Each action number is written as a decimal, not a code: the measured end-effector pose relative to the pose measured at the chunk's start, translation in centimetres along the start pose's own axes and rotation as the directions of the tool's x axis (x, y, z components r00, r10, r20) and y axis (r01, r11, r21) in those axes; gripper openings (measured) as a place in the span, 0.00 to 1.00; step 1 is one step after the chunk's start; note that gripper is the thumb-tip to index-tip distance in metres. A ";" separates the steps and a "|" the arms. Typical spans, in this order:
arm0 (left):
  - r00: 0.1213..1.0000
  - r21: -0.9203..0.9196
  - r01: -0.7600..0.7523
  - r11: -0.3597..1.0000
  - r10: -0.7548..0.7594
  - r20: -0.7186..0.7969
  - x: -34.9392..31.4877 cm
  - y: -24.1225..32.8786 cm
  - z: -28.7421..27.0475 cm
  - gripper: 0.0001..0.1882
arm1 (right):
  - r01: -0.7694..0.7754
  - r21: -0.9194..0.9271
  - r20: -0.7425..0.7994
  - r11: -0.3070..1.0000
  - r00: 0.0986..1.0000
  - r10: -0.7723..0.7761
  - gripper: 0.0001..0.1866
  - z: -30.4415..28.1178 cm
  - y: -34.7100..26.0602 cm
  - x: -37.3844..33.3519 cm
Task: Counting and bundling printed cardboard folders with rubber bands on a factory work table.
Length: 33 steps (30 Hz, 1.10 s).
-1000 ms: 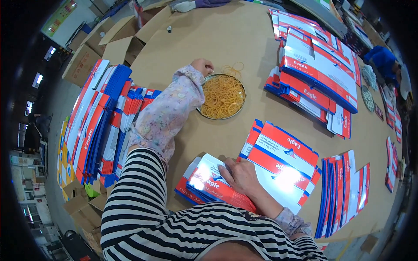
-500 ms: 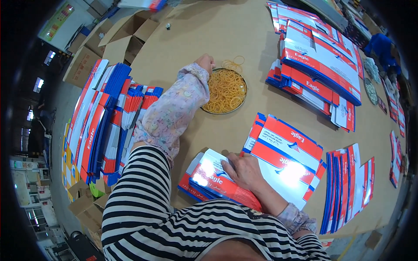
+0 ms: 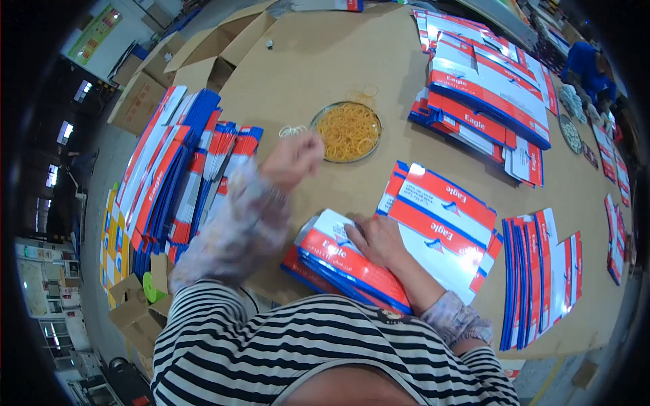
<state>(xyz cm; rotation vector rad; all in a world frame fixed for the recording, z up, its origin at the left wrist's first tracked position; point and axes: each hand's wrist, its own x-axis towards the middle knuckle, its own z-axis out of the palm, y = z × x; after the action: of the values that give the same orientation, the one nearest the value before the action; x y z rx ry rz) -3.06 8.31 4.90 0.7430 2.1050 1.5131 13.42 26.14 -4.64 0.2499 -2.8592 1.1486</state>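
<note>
A stack of flat red, white and blue cartons (image 3: 342, 260) lies at the table's near edge, its near side fanned. My right hand (image 3: 382, 243) grips its right edge, thumb on top and the other fingers over the side. My left hand (image 3: 294, 161) is raised left of a round tray (image 3: 330, 160) heaped with yellow rubber bands (image 3: 349, 130). It is blurred, with fingers curled in; whatever they hold cannot be made out. Right of the gripped stack lie more flat cartons (image 3: 440, 233).
Tall carton stacks (image 3: 152, 183) stand at the left, others (image 3: 487, 88) at the far right, and a standing row (image 3: 538, 277) at the near right. Pale bands (image 3: 292, 131) lie beside the tray. Open cardboard boxes (image 3: 223, 40) are beyond the table's far left edge.
My left hand has come back from the tray's far left rim toward me, uncovering pale bands. My right hand stays on the carton stack, whose near side now shows more fanned edges.
</note>
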 end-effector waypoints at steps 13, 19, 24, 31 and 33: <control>0.847 0.740 0.176 0.649 -0.483 0.222 -31.6 -7.2 2.4 0.08 | -0.048 -0.123 0.110 0.991 0.992 0.062 0.21 -0.3 -0.3 -0.5; 0.939 0.115 0.270 0.956 -0.236 -0.250 -22.1 -4.7 2.1 0.25 | 0.068 -0.121 0.052 0.990 0.997 -0.063 0.21 -0.4 -0.9 0.0; 0.942 -0.159 0.252 0.955 -0.279 -0.184 -21.0 -9.3 4.9 0.34 | 0.080 -0.259 0.006 0.962 0.997 -0.081 0.21 -0.5 -2.7 -0.7; 0.943 -0.052 0.269 0.962 -0.274 -0.187 -17.6 -10.7 7.4 0.42 | 0.066 -0.310 -0.064 0.948 0.994 -0.090 0.20 0.0 -1.9 -1.6; 0.962 -0.044 0.251 0.967 -0.254 -0.095 -16.5 -8.7 7.3 0.45 | 0.080 -0.325 -0.078 0.942 0.991 -0.111 0.20 -0.7 -2.3 -2.2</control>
<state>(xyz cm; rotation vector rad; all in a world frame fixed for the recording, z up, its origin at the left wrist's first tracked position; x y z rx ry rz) 12.58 0.56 -4.87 0.3750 2.1482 1.4654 15.92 25.27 -2.86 0.3028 -2.8543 0.6441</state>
